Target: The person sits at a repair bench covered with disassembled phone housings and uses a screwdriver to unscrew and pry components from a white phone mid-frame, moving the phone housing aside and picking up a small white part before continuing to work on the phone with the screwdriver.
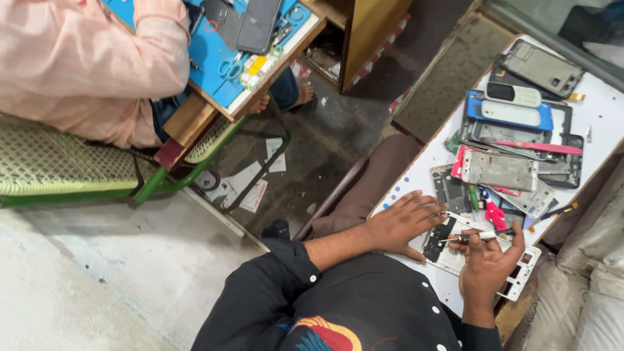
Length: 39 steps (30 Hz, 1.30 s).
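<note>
- Head view: my left hand lies flat, fingers spread, pressing the near end of the white phone frame on the white table.
- My right hand is curled shut around a small screwdriver, its tip on the frame's dark board; my palm hides the frame's middle.
- Behind lies a heap of phone parts, overlapping, hard to separate.
- Top left, a person's pink sleeve, cut off, beside a blue mat.
</note>
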{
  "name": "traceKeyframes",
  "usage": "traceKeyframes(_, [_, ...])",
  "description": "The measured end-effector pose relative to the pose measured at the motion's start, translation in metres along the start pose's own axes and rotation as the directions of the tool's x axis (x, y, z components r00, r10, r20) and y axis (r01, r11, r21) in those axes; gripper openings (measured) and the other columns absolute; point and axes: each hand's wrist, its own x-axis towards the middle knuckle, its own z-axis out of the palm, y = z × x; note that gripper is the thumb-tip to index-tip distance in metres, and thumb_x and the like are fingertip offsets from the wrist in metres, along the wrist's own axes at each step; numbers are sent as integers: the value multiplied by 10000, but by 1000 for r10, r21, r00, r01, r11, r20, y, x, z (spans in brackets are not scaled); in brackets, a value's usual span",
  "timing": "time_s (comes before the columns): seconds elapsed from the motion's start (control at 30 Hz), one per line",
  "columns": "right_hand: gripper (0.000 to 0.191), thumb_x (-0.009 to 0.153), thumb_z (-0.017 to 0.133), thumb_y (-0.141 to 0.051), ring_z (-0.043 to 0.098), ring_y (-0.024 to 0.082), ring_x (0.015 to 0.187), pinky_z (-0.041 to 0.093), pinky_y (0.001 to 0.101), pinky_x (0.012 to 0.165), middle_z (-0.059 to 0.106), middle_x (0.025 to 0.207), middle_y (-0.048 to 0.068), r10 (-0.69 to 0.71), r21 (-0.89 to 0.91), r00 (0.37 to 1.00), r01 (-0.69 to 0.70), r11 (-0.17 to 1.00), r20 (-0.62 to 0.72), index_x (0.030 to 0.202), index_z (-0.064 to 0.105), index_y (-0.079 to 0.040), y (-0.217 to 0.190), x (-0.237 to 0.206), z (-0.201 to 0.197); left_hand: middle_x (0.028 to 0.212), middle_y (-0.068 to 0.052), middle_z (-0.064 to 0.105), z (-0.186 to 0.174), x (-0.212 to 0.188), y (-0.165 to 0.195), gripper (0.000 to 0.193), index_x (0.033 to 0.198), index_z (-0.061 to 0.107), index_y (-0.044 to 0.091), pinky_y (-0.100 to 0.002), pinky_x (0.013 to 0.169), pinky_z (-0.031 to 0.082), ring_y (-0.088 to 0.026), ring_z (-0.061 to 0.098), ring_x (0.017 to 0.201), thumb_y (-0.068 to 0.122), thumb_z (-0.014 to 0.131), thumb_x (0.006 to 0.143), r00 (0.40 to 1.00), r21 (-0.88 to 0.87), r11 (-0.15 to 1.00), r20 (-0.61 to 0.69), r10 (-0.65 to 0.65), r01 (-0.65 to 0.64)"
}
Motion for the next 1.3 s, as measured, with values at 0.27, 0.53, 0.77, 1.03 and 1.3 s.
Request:
traceKeyframes(0.27, [754,1091,623,-22,691,259,943,603,405,840,657,1117,226,6,21,1000,-5,1000,-29,1674,155,-115,-5,0,-10,1603,-86,415,1,9,10,1000,1475,495,85,-511,1314,232,-283,356,1507,672,769,713,1000,33,999,-16,12,-11])
traceKeyframes(0.53, [758,1118,646,5,690,249,963,607,433,849,650,1153,225,-25,102,1000,26,994,-16,1680,152,-116,9,-3,-25,1603,-65,419,8,7,16,1031,1477,480,109,-524,1325,244,-276,351,1529,702,753,678,1000,30,1000,-5,-6,6])
traceKeyframes(0.77, [733,1151,625,53,689,265,1002,599,443,856,631,1166,227,-17,120,1000,16,993,6,1679,153,-135,18,-8,-34,1620,-53,418,11,2,18,1038,1485,484,134,-514,1329,264,-262,378,1511,730,730,673,1000,73,997,-29,-5,7])
traceKeyframes(1.03, [713,1185,606,48,687,304,994,615,484,875,622,1190,267,-33,68,999,32,997,15,1696,144,-135,21,-9,-34,1603,-37,430,14,0,14,1010,1459,499,135,-512,1333,265,-248,396,1504,734,728,678,1000,77,997,-25,0,2])
traceKeyframes(1.3, [678,1178,588,89,696,314,1088,625,501,913,595,1204,293,-67,18,998,67,998,10,1671,161,-98,21,-9,-34,1603,-34,429,12,0,16,1013,1450,509,137,-506,1325,266,-245,400,1493,738,729,666,1000,94,996,-18,0,2])
